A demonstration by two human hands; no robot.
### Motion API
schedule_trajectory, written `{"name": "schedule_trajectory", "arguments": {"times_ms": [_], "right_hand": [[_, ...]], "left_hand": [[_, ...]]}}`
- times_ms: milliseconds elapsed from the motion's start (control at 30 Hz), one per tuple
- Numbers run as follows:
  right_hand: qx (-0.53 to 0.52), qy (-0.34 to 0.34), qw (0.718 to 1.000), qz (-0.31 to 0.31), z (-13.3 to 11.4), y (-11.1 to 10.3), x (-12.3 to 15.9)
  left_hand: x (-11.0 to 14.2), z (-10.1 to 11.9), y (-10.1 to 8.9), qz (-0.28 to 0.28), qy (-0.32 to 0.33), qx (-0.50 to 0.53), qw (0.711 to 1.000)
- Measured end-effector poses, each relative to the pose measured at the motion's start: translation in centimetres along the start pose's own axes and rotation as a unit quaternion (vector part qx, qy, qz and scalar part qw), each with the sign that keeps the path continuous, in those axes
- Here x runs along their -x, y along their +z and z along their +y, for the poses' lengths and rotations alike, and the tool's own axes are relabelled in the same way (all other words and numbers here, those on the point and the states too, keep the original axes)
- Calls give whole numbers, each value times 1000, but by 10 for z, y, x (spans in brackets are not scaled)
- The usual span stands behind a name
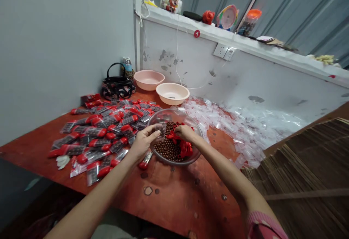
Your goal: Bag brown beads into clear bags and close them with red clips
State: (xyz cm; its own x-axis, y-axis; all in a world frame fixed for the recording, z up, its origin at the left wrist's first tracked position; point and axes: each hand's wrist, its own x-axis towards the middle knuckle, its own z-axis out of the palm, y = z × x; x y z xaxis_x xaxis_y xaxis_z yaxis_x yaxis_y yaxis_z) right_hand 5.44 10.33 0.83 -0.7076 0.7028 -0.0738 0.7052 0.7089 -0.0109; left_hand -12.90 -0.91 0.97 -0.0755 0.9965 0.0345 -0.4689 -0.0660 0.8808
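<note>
A clear bowl (pixel 196 151) on the red table holds many brown beads (pixel 167 148) and a heap of red pieces (pixel 185 148). Over its left side, my left hand (pixel 145 140) pinches a small clear plastic pouch (pixel 160 131) between thumb and fingers. My right hand (pixel 185 132) is in the bowl on its right side, fingers closed at the red pieces; a red piece shows at the fingertips. Left of the bowl lies a wide pile of clear packs with red tops (pixel 95 131) and dark contents.
Loose clear plastic pouches (pixel 231 122) spread across the table's back right. Two basins, pink (pixel 148 80) and cream (pixel 172 95), stand behind the bowl, beside a black handbag (pixel 117 86). Stacked brown cardboard (pixel 311 173) lies at right. A red-handled tool (pixel 145 162) touches the bowl's left front.
</note>
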Motion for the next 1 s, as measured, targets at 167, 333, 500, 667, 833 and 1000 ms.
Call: {"name": "schedule_trajectory", "arguments": {"times_ms": [167, 333, 500, 667, 833, 1000], "right_hand": [[23, -19, 999, -22, -16, 15, -12], [36, -3, 999, -37, -21, 28, -22], [20, 11, 999, -46, -13, 28, -24], [-32, 22, 999, -22, -8, 14, -11], [-364, -17, 915, 173, -13, -19, 12], [-463, -79, 856, 214, -36, -47, 29]], "left_hand": [[-1, -8, -1, -5, 2, 5, 1000], [-2, -11, -2, -5, 15, -21, 1000], [-3, -14, -3, -22, 28, -76, 996], [-2, -16, -5, -24, 45, -124, 991], [1, -16, -5, -10, 65, -219, 974], [4, -11, -2, -4, 109, -324, 940]]}}
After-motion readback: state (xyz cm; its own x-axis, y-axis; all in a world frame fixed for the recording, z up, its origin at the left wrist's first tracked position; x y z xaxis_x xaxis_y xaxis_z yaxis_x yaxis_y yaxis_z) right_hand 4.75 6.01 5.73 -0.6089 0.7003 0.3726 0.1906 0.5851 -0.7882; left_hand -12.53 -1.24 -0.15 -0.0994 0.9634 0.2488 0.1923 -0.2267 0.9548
